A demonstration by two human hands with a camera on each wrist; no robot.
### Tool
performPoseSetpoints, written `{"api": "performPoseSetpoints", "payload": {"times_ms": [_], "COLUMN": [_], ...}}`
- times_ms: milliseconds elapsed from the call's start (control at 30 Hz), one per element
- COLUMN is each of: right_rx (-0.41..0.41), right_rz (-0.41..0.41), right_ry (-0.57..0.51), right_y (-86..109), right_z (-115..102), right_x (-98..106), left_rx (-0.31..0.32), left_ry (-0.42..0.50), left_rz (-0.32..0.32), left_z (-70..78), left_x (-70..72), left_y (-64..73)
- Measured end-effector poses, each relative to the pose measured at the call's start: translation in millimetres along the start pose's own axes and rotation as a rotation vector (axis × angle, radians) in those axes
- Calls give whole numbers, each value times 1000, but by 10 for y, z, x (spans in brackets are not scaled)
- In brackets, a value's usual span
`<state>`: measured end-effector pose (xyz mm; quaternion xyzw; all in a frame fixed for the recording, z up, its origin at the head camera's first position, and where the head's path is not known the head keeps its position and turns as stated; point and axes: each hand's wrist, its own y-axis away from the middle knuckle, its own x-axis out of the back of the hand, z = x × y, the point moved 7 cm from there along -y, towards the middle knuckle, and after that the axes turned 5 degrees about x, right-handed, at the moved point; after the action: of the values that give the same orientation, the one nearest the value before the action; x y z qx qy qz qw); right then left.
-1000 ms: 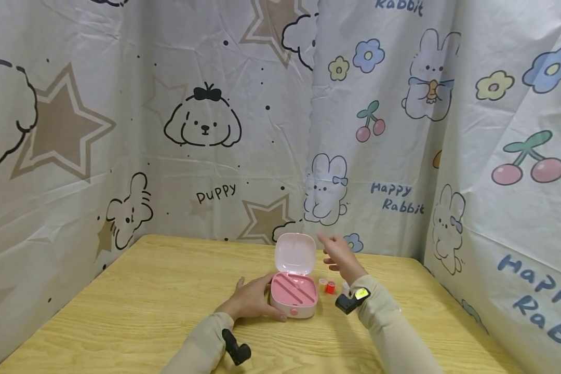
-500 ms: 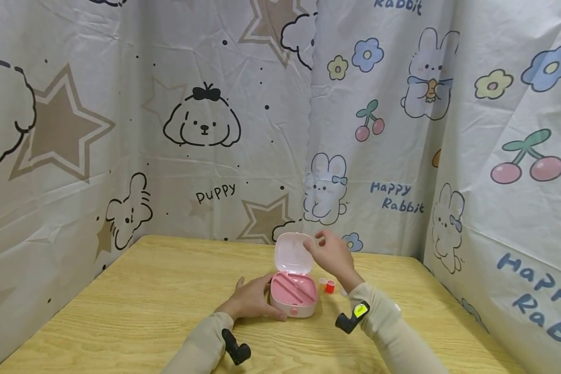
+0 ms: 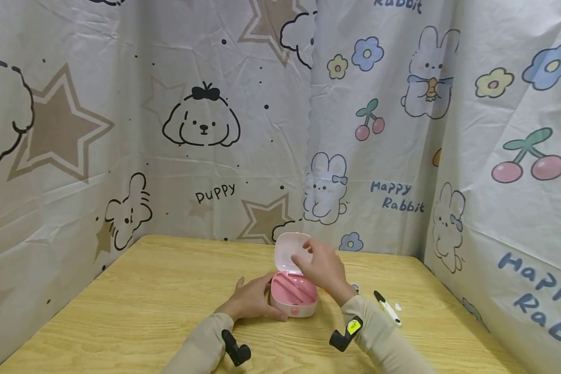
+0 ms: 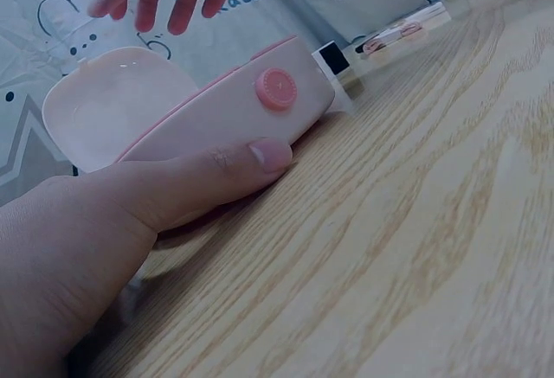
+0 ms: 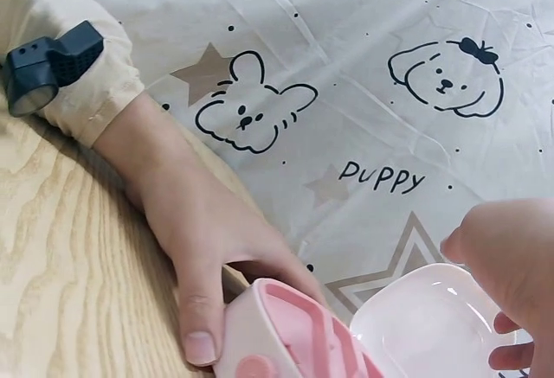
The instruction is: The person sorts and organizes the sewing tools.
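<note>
Gripping the box at its left side, the left hand is clamped on it, the thumb along the front wall near the round button and the other fingers round the far side. The box stands on the table, just right of that hand and touching it, its lid raised at the back and two bars running across its pink inside. The right hand hangs above the box, toward its right rear, in front of part of the lid in the head view. Its fingers are apart and loosely bent; in the left wrist view they point down, clear of the box. Beyond the right wrist lie a black-and-white tool and a small white piece, just beside each other. A red bit shows between the box and the right wrist, mostly hidden.
</note>
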<state>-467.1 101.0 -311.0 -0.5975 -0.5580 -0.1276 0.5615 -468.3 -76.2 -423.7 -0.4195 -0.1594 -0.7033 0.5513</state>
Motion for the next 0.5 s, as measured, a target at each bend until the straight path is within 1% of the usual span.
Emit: {"api": "performPoseSetpoints", "payload": {"times_ms": [167,500], "right_rx": [43,137], "right_rz": [27,32], "right_ry": [29,53], "right_y": [69,168], "right_z": [-60,-160], "right_x": [-45,-153], "left_rx": [-6,-33], "left_ry": [-7,-9], "left_rz": [1,20], "left_z": [11,63], "left_x": [4,37], "left_y": [14,44]}}
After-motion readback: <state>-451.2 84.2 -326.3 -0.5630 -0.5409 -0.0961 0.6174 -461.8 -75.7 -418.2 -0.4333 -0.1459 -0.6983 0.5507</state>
